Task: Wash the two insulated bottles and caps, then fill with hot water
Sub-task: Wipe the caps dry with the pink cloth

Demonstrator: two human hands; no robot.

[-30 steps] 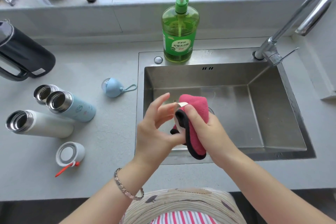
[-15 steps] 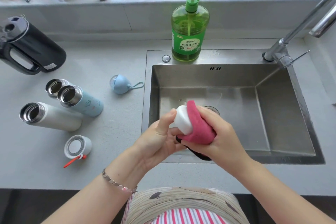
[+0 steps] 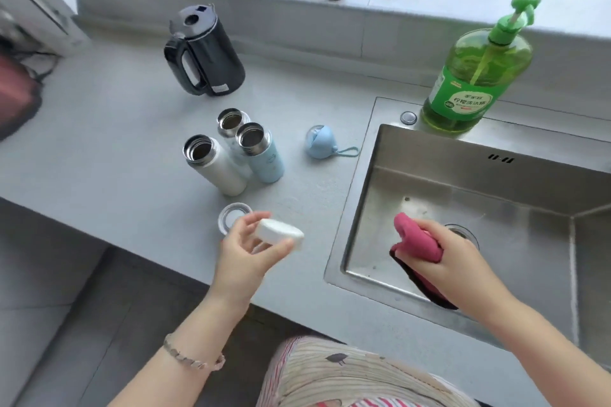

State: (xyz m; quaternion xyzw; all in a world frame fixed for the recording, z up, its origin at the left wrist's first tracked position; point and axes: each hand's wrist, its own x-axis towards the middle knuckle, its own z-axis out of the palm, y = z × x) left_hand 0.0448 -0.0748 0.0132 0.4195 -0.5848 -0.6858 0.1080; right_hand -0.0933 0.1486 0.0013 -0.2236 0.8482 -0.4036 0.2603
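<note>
Head view: looking down on a grey kitchen bench with a steel sink at the right.
Left hand: thumb and fingers pinch a white bottle cap, held in the air over the front of the bench.
Right hand: clenched round a pink washing cloth, over the sink near the drain.
Step in hand: the cap looks ready to go down on the bench. Best set flat on bare bench, back from the front edge and close to its bottle, with the wet cloth kept over the sink.
Kettle: black, lid on, standing at the back of the bench.
Bottles: a white bottle, a pale blue bottle and a third bottle behind them stand upright, uncapped, close together.
Clear-topped cap: on the bench, partly hidden by the left hand's fingers.
Blue cap: with a loop, on the bench between the bottles and the sink.
Dish soap: green pump bottle on the sink's back rim.
In the way: the clear-topped cap lies just under the held cap; the bottles stand near behind and could be knocked.
</note>
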